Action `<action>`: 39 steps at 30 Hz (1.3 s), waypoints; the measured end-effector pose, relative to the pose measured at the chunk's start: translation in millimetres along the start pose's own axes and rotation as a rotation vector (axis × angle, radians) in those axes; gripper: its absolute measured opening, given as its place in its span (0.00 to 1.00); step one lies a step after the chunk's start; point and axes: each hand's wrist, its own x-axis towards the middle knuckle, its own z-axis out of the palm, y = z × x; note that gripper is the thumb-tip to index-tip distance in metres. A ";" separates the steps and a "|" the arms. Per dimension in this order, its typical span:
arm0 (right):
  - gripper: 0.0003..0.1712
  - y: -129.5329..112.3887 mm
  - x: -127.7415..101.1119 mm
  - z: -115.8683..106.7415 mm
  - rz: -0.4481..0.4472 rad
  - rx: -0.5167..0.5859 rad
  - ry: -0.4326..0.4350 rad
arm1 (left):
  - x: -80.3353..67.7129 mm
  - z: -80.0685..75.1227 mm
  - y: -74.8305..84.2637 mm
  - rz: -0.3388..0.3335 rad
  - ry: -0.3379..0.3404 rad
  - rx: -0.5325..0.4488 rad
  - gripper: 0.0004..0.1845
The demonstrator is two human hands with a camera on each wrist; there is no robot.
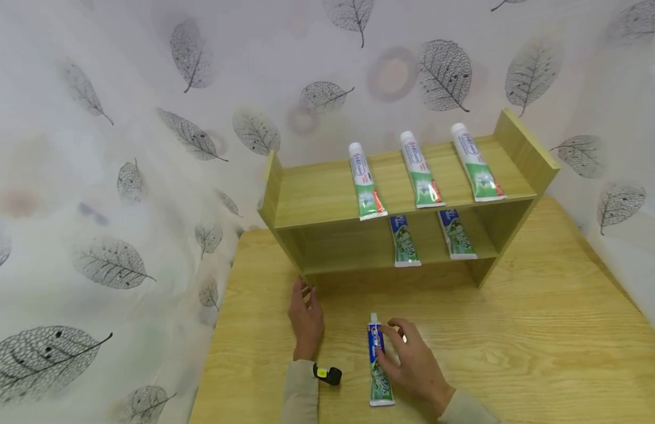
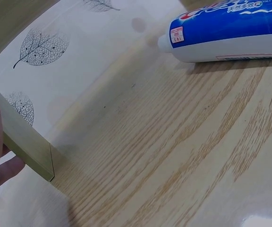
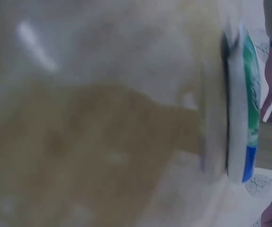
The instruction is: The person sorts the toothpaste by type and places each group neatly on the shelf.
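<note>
A blue and green toothpaste tube (image 1: 376,347) lies on the wooden table, its white cap toward the shelf. My right hand (image 1: 414,362) is over the tube's right side with its fingers spread and bent, index finger and thumb right at the tube. In the right wrist view the tube (image 3: 251,94) shows side-on at the right. My left hand (image 1: 306,318) grips the lower left corner of the two-tier wooden shelf (image 1: 314,191). Its fingers (image 2: 8,171) reach behind the side panel (image 2: 32,156) in the left wrist view.
On the upper tier lie three white and green toothpaste tubes, the left one (image 1: 366,182), the middle one (image 1: 422,168) and the right one (image 1: 476,162). Two blue and green tubes, one (image 1: 404,241) left of the other (image 1: 456,234), lie on the lower tier. Leaf-patterned wall covering (image 1: 147,118) stands behind.
</note>
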 end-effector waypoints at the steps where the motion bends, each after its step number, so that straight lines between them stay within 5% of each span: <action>1: 0.31 -1.3 -2.3 1.0 0.007 -0.006 -0.011 | -0.5 -0.2 -0.2 -0.001 0.002 -0.002 0.22; 8: 0.34 -5.8 -12.2 5.6 0.077 -0.030 -0.095 | -1.1 0.4 -0.9 0.022 0.024 0.012 0.21; 18: 0.33 -13.6 -16.7 9.1 0.259 0.008 -0.316 | -2.0 -0.6 -0.4 -0.037 0.001 -0.025 0.20; 29: 0.28 -0.1 -5.4 15.1 0.143 -0.061 -0.224 | -0.7 3.0 -0.6 -0.036 0.001 -0.025 0.22; 39: 0.33 2.9 -4.2 13.1 0.181 -0.061 -0.330 | 0.3 1.8 0.4 -0.030 -0.007 -0.012 0.21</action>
